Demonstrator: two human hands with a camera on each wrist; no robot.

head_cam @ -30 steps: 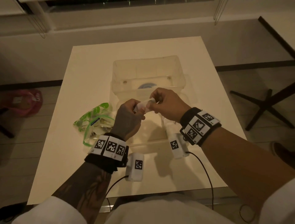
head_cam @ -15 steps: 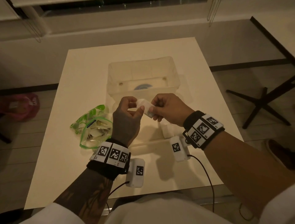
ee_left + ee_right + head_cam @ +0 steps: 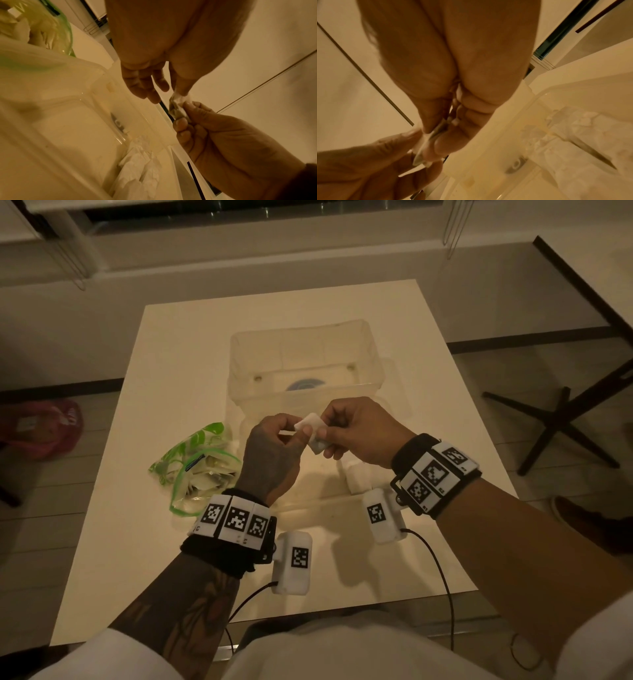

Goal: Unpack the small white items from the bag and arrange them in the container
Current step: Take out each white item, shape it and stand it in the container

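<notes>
A small white packet (image 3: 312, 422) hangs between both hands above the near part of the clear plastic container (image 3: 373, 357). My right hand (image 3: 325, 428) pinches its right side between thumb and fingers. Thumb and forefinger of my left hand (image 3: 295, 430) pinch its left edge. In the left wrist view the left thumb touches the top of the packet (image 3: 178, 102) while the right hand (image 3: 214, 135) grips it from below. The right wrist view shows the packet (image 3: 426, 146) edge-on. White items (image 3: 137, 169) lie in the container. The green-zipped clear bag (image 3: 198, 467) lies open left of it.
Container and bag sit on a white table (image 3: 191, 354). A blue round mark (image 3: 303, 385) shows at the container's bottom. On the floor a red bag (image 3: 41, 426) lies to the left, and a dark chair base (image 3: 561, 422) stands to the right.
The left fingers opened for a moment, then closed again on the packet's left edge. The packet has turned its flat face upward and stays above the container.
</notes>
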